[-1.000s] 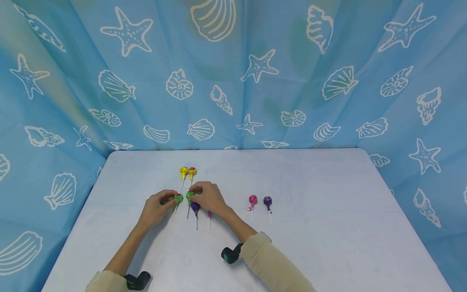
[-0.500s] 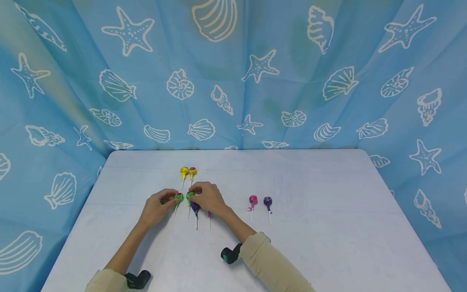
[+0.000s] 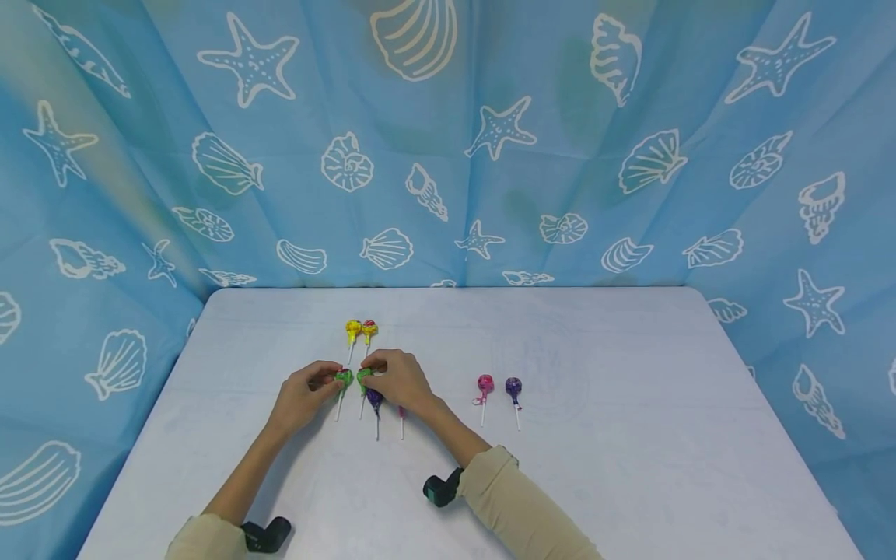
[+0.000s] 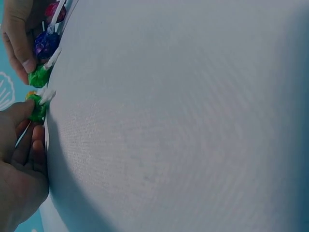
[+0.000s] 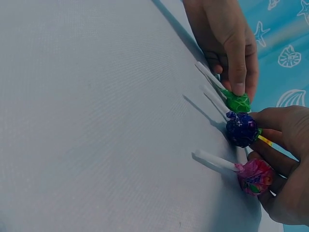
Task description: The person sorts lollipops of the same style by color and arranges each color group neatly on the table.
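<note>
My left hand (image 3: 299, 398) pinches the head of a green-wrapped lollipop (image 3: 344, 376) between thumb and fingertips, its white stick pointing toward me. Just right of it, my right hand (image 3: 400, 381) pinches a second green lollipop (image 3: 363, 378) by the head. The two green heads are a small gap apart. Below the right hand lie a purple lollipop (image 5: 242, 129) and a pink lollipop (image 5: 255, 177); in the head view that hand covers most of the pink one. Behind the hands, two yellow lollipops (image 3: 353, 330) lie side by side.
Farther right on the white tabletop (image 3: 630, 435) lie another pink lollipop (image 3: 485, 385) and another purple lollipop (image 3: 514, 386), slightly apart. A blue curtain (image 3: 448, 155) with shell prints hangs behind the table. Black wrist cameras (image 3: 442, 488) sit close over the surface.
The green lollipop in my left hand has turned slightly, its stick end shifting a little right. My right hand stays nearly still.
</note>
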Available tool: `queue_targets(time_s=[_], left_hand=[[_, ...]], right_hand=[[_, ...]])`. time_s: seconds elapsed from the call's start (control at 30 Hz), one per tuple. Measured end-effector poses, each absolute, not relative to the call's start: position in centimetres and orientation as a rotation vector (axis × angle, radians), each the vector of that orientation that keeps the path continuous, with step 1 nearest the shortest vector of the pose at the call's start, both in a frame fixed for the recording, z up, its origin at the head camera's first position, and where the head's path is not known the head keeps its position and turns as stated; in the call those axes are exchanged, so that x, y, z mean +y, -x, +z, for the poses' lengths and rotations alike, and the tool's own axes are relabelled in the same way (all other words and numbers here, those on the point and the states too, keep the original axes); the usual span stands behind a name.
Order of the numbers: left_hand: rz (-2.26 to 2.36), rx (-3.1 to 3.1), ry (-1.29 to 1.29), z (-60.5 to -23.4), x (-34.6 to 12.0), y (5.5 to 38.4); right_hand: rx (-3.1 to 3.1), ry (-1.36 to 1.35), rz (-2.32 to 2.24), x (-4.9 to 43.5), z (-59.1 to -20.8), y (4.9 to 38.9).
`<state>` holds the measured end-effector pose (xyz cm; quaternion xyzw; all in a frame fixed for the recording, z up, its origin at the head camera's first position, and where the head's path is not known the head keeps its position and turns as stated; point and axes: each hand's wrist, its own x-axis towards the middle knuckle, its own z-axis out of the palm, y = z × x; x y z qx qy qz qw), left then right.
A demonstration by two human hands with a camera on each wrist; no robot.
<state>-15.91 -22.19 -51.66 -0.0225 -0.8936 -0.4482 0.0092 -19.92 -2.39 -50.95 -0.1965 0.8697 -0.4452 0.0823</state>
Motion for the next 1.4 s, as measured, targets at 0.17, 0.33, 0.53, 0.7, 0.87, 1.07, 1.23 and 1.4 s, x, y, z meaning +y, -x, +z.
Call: queue_targets(time_s=[0.17, 0.33, 0.53, 0.7, 0.87, 1.07, 1.23, 1.4], left_hand=[[-1.404, -2.806, 0.062, -51.57, -22.19, 15.93], [-1.412, -2.805, 0.061, -51.58, -22.16, 15.89], [-1.409, -2.808, 0.062, -51.57, -22.13, 15.95], [-1.416, -2.810, 0.061, -51.64, -22.17, 15.98], [-1.429, -2.810, 0.065, -51.66, -22.21, 15.98], [-1.433, -2.811, 0.071, -51.57, -22.32, 15.88], [-1.430, -2.805, 0.072, -51.68, -22.38, 15.97], [-1.420, -2.804, 0.074, -51.74, -22.38, 16.04]], right_hand=[[2.608, 0.584, -1.317, -2.39, -50.97, 19.88], [2.607, 0.570, -1.312, -2.37, -50.93, 19.79], [2.610, 0.564, -1.316, -2.35, -50.96, 19.76], [2.612, 0.554, -1.312, -2.37, -51.00, 19.74], [2.611, 0.558, -1.319, -2.32, -51.01, 19.76], [2.606, 0.567, -1.321, -2.21, -50.94, 19.75], [2.609, 0.578, -1.309, -2.14, -50.76, 19.78], [2.611, 0.576, -1.305, -2.13, -50.70, 19.77]])
